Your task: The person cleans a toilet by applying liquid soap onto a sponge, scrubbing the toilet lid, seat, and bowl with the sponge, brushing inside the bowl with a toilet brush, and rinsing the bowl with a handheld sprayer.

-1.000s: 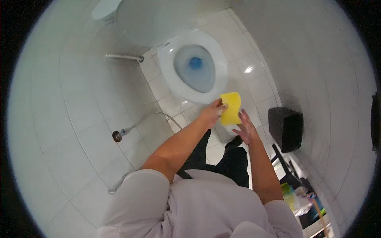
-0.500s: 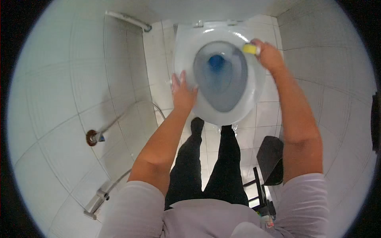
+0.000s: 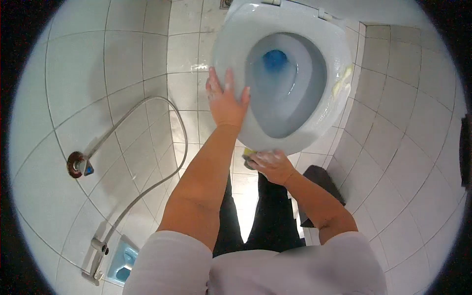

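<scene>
Within the right hand (image 3: 273, 166) sits a sponge (image 3: 248, 153).

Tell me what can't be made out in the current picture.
All in the head view:
Sponge: most of it, hidden by the right hand.
Left hand: its palm, turned away from the camera.
Toilet lid: its far part, cut off by the top edge.
Blue tray: its right side, covered by the left sleeve.
Black bin: partly blocked by the right forearm.
</scene>
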A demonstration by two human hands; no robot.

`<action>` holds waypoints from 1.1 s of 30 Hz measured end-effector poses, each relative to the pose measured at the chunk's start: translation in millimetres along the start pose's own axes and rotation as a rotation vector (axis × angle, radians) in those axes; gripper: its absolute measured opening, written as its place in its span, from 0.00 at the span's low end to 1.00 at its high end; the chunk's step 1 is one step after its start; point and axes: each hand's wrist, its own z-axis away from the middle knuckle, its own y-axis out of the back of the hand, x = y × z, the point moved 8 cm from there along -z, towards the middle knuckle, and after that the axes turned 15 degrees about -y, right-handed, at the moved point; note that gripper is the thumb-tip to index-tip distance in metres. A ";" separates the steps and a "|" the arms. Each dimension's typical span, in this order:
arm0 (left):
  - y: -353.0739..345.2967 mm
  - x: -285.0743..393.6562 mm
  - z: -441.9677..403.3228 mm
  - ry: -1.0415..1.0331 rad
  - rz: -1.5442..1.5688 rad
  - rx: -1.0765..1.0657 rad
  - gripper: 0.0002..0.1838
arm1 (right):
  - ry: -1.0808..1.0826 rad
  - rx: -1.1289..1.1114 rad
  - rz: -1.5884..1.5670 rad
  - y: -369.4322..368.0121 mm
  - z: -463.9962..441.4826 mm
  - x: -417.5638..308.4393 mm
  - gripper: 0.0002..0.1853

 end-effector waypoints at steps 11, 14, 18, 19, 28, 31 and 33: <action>1.0 -5.3 2.9 0.001 0.110 0.067 0.37 | -0.414 0.206 0.556 164.6 -95.1 233.1 0.34; 0.4 -4.4 1.5 0.008 0.108 0.056 0.38 | -0.431 0.235 0.528 169.1 -120.6 241.1 0.36; 1.4 -7.2 -1.4 0.029 0.141 0.047 0.38 | -0.301 0.037 0.589 110.3 -43.9 198.9 0.32; 2.1 -8.6 -2.5 0.037 0.145 0.059 0.38 | -0.248 -0.115 0.503 90.5 -18.4 177.9 0.31; 0.5 -6.6 2.5 0.012 0.128 0.070 0.37 | -1.031 -0.118 -0.118 182.6 -134.3 286.0 0.20; 0.3 -7.3 1.2 0.015 0.116 0.069 0.37 | -1.100 -0.149 -0.562 175.9 -137.5 332.8 0.20; 2.3 -5.9 1.1 -0.020 0.110 0.098 0.36 | -0.996 -0.205 -0.473 177.0 -147.3 333.5 0.21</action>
